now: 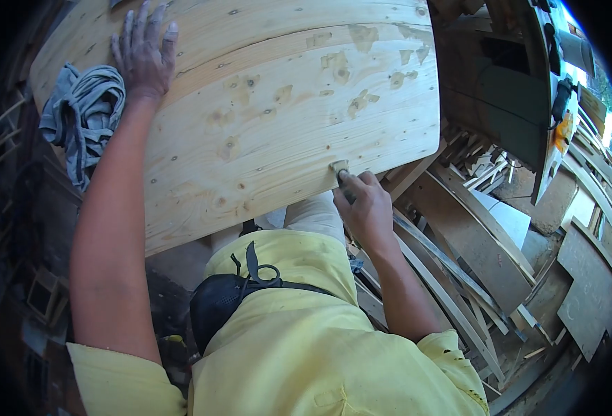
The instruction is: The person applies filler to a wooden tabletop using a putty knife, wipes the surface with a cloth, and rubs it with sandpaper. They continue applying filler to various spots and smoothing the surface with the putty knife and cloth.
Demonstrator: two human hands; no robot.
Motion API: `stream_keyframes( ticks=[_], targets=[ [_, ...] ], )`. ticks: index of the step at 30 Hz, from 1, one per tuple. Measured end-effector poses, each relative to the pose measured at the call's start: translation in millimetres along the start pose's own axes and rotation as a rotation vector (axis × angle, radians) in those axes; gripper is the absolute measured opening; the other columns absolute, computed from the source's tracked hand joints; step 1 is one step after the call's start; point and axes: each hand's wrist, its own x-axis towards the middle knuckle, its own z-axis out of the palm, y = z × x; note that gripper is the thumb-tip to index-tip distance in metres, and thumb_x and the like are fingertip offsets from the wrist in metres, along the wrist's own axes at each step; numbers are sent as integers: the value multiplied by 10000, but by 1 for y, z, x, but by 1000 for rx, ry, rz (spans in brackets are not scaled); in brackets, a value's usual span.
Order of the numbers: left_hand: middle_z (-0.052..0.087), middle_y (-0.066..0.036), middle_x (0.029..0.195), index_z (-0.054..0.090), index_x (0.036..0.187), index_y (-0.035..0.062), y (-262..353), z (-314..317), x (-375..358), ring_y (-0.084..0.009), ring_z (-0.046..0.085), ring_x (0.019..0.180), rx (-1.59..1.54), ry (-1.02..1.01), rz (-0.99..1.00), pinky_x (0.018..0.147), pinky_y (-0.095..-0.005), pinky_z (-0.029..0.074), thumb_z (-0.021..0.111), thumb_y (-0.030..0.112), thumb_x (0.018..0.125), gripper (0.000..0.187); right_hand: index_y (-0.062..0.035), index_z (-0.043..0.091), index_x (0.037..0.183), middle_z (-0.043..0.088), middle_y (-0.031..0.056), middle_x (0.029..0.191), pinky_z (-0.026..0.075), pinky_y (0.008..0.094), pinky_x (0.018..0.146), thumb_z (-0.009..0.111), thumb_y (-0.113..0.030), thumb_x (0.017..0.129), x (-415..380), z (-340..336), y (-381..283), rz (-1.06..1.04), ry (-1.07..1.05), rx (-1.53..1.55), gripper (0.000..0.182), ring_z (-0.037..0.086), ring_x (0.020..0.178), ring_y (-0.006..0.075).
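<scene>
A wide pale wooden panel (285, 139) lies in front of me, with knots and several tan filler patches (337, 66) on its face. My left hand (143, 62) rests flat near the panel's far left, fingers stretched out and dusty. Beside that wrist a crumpled grey-blue cloth (84, 114) hangs over the left edge. My right hand (368, 208) is closed around a small putty knife (340, 167). Its short blade meets the panel close to the near edge; the handle is mostly hidden by my fingers.
Wooden boards and offcuts (469, 243) are piled on the floor to my right. A green-sided bench or cabinet (507, 97) stands at the upper right, with tools hanging at its edge. A black mask or pouch (216, 305) lies against my yellow shirt.
</scene>
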Motion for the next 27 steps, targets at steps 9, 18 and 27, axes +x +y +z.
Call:
stream_keyframes(
  ticks=[9, 18, 27],
  targets=[
    [350, 3, 1611, 440, 1511, 277, 1, 1, 0, -257, 253, 1512, 28, 20, 6, 1225, -535, 123, 331, 536, 1048, 542, -101, 724, 1177, 689, 119, 1028, 539, 394, 821, 707, -157, 882, 12, -39, 63, -85, 181, -36, 301, 673, 943, 311],
    [370, -13, 1596, 453, 1501, 273, 0, 1, 0, -275, 286, 1494, 20, 26, 17, 1211, -559, 154, 358, 536, 1044, 536, -90, 742, 1153, 670, 136, 922, 532, 406, 766, 733, -176, 844, 17, -43, 56, 45, -3, 7, 321, 671, 834, 318],
    [380, -6, 1591, 465, 1491, 271, 0, 0, 0, -267, 292, 1492, 29, 17, 14, 1209, -554, 161, 366, 535, 1042, 530, -57, 757, 1110, 676, 155, 884, 541, 415, 737, 752, -237, 794, 23, -40, 55, 25, 18, -81, 364, 682, 781, 325]
  ],
)
